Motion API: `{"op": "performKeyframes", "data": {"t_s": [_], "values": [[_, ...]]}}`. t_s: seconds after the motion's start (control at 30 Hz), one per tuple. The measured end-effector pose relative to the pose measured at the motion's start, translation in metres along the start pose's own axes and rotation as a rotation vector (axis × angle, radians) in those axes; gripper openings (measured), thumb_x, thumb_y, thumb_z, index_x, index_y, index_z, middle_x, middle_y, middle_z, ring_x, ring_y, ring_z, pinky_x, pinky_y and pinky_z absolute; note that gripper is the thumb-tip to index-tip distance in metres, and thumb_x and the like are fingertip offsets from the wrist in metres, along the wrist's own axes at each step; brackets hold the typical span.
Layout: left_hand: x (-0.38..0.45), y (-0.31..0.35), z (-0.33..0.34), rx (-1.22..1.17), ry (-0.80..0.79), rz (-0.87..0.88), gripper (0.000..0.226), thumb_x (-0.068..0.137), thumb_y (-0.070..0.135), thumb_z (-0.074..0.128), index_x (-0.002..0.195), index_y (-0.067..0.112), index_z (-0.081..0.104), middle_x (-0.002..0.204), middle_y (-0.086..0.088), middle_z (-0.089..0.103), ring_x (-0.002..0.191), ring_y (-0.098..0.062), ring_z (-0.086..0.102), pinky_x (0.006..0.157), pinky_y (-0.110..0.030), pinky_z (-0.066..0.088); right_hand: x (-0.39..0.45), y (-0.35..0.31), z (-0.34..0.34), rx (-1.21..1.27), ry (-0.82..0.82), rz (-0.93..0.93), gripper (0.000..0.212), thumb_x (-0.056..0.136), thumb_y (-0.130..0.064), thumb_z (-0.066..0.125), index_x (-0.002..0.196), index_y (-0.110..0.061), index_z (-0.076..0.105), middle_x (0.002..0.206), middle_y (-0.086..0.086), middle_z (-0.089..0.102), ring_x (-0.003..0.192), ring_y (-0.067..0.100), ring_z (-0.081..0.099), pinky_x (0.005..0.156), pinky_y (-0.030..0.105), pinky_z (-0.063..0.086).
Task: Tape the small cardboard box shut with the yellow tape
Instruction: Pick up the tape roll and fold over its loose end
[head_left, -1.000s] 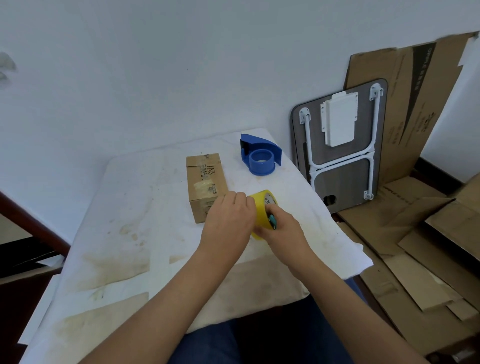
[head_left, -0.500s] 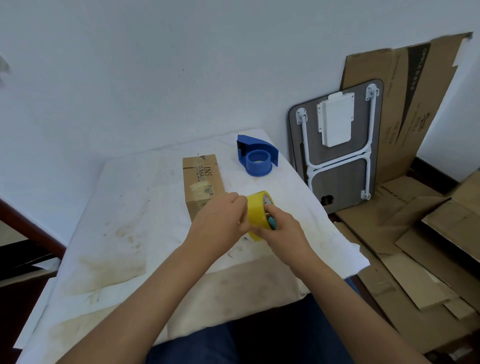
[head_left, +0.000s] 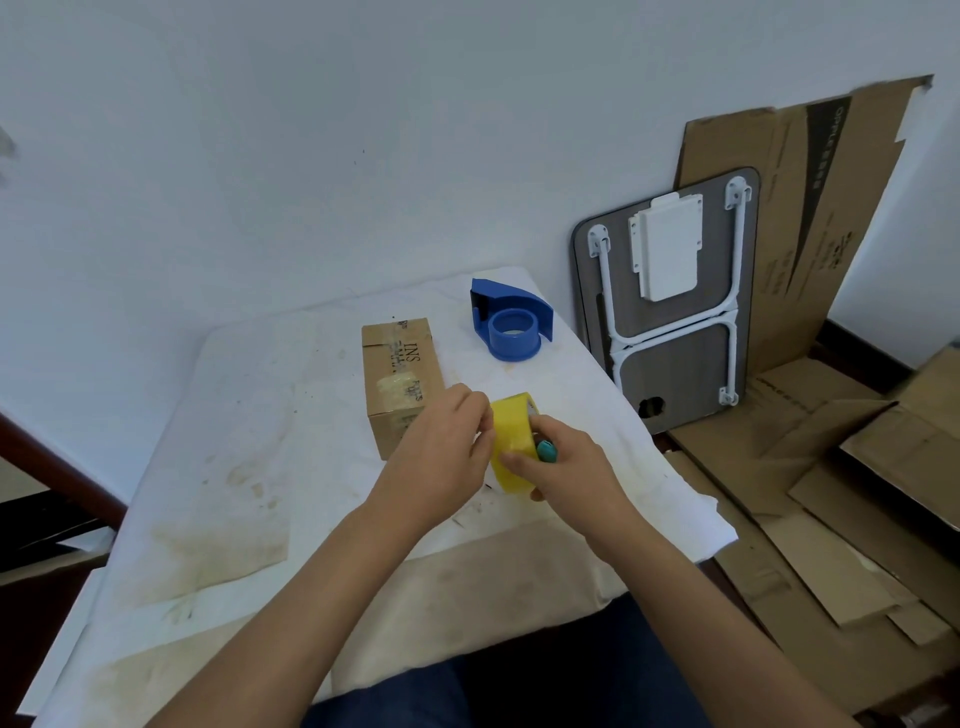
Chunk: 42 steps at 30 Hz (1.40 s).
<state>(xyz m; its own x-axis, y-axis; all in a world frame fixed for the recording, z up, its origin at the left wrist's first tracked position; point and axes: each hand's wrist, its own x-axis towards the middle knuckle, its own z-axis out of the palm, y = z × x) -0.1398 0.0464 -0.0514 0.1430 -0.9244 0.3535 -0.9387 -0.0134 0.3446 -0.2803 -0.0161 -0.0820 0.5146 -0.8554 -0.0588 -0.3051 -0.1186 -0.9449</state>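
The small cardboard box (head_left: 399, 371) lies closed on the white table cover, printed letters on its top. Just right of its near end I hold the yellow tape roll (head_left: 511, 439) upright above the table. My right hand (head_left: 569, 467) grips the roll from the right, along with a small teal object (head_left: 546, 450) between its fingers. My left hand (head_left: 441, 452) pinches at the roll's left face with thumb and fingertips; the tape end itself is too small to tell. My left hand hides the near right corner of the box.
A blue tape dispenser (head_left: 511, 325) stands behind the roll near the table's far right edge. The stained white cover (head_left: 234, 467) spreads to the left. A folded grey table (head_left: 670, 306) and flattened cardboard (head_left: 831, 467) lie to the right, off the table.
My left hand has slid back from on top of the roll to its left side, uncovering more of the yellow face. The roll stays in my right hand.
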Motion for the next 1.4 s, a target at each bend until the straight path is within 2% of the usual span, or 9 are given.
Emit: {"op": "performKeyframes", "data": {"t_s": [0.07, 0.27, 0.57, 0.73, 0.9, 1.03, 1.17, 1.27, 1.4], "values": [[0.001, 0.003, -0.001, 0.045, -0.023, 0.044, 0.009, 0.095, 0.016, 0.051, 0.088, 0.011, 0.052, 0.088, -0.004, 0.055, 0.076, -0.017, 0.048, 0.064, -0.025, 0.040, 0.000, 0.000, -0.001, -0.033, 0.008, -0.007, 0.026, 0.087, -0.027, 0.066, 0.113, -0.024, 0.063, 0.104, -0.003, 0.064, 0.082, 0.013, 0.062, 0.059, 0.022, 0.054], [0.002, 0.006, -0.005, -0.069, -0.057, -0.008, 0.007, 0.088, 0.011, 0.057, 0.084, 0.008, 0.053, 0.080, -0.004, 0.057, 0.074, -0.021, 0.052, 0.064, -0.033, 0.045, -0.001, 0.001, -0.002, -0.067, 0.013, -0.046, 0.018, 0.088, -0.029, 0.064, 0.103, -0.020, 0.067, 0.088, -0.001, 0.066, 0.082, 0.017, 0.062, 0.073, 0.037, 0.058], [-0.002, 0.009, -0.012, -0.250, -0.193, 0.020, 0.014, 0.087, 0.014, 0.062, 0.080, 0.020, 0.052, 0.079, 0.008, 0.059, 0.073, -0.009, 0.056, 0.061, -0.017, 0.047, 0.000, 0.001, -0.001, -0.050, 0.010, -0.045, 0.024, 0.088, -0.031, 0.062, 0.104, -0.015, 0.067, 0.089, -0.001, 0.064, 0.078, 0.010, 0.057, 0.075, 0.034, 0.053], [0.009, 0.005, -0.016, -0.155, -0.113, 0.025, 0.015, 0.089, 0.015, 0.059, 0.082, 0.022, 0.047, 0.090, 0.006, 0.050, 0.076, -0.010, 0.048, 0.062, -0.018, 0.040, 0.001, -0.002, -0.004, 0.076, 0.010, 0.002, 0.012, 0.086, -0.029, 0.066, 0.097, -0.026, 0.070, 0.078, -0.009, 0.061, 0.069, 0.009, 0.054, 0.060, 0.023, 0.046], [0.014, 0.004, -0.015, -0.349, -0.078, -0.139, 0.012, 0.091, 0.016, 0.057, 0.082, 0.017, 0.049, 0.087, -0.001, 0.067, 0.082, -0.020, 0.063, 0.071, -0.037, 0.056, -0.001, -0.005, -0.009, 0.133, -0.037, 0.062, 0.007, 0.087, -0.032, 0.066, 0.094, -0.029, 0.066, 0.090, -0.008, 0.062, 0.078, 0.012, 0.058, 0.063, 0.022, 0.051], [0.016, 0.006, -0.020, -0.442, -0.072, -0.240, 0.009, 0.095, 0.031, 0.055, 0.091, 0.023, 0.053, 0.087, 0.005, 0.071, 0.085, -0.014, 0.067, 0.075, -0.035, 0.057, -0.004, -0.009, -0.012, 0.215, -0.051, 0.085, 0.013, 0.089, -0.030, 0.065, 0.083, -0.038, 0.058, 0.092, -0.010, 0.060, 0.082, 0.011, 0.058, 0.068, 0.023, 0.052], [0.014, 0.010, -0.014, -0.449, -0.102, -0.278, 0.018, 0.093, 0.043, 0.055, 0.099, 0.026, 0.058, 0.090, 0.010, 0.072, 0.086, -0.006, 0.066, 0.075, -0.027, 0.055, -0.006, -0.011, -0.012, 0.223, -0.053, 0.088, 0.006, 0.089, -0.030, 0.065, 0.090, -0.035, 0.061, 0.094, -0.006, 0.061, 0.083, 0.011, 0.058, 0.067, 0.022, 0.051], [0.013, 0.008, -0.009, -0.361, -0.117, -0.236, 0.027, 0.091, 0.042, 0.059, 0.115, 0.029, 0.060, 0.106, 0.010, 0.062, 0.090, -0.005, 0.059, 0.075, -0.017, 0.049, -0.007, -0.011, -0.012, 0.233, -0.048, 0.097, 0.007, 0.089, -0.030, 0.064, 0.093, -0.034, 0.060, 0.092, -0.009, 0.059, 0.082, 0.011, 0.057, 0.066, 0.021, 0.051], [0.008, 0.007, -0.005, -0.174, -0.141, -0.131, 0.036, 0.092, 0.041, 0.057, 0.126, 0.027, 0.060, 0.115, 0.008, 0.056, 0.096, -0.003, 0.051, 0.084, -0.020, 0.046, -0.008, -0.011, -0.011, 0.209, -0.059, 0.081, 0.017, 0.088, -0.036, 0.065, 0.098, -0.023, 0.067, 0.086, -0.006, 0.060, 0.080, 0.013, 0.057, 0.066, 0.025, 0.051]]}}
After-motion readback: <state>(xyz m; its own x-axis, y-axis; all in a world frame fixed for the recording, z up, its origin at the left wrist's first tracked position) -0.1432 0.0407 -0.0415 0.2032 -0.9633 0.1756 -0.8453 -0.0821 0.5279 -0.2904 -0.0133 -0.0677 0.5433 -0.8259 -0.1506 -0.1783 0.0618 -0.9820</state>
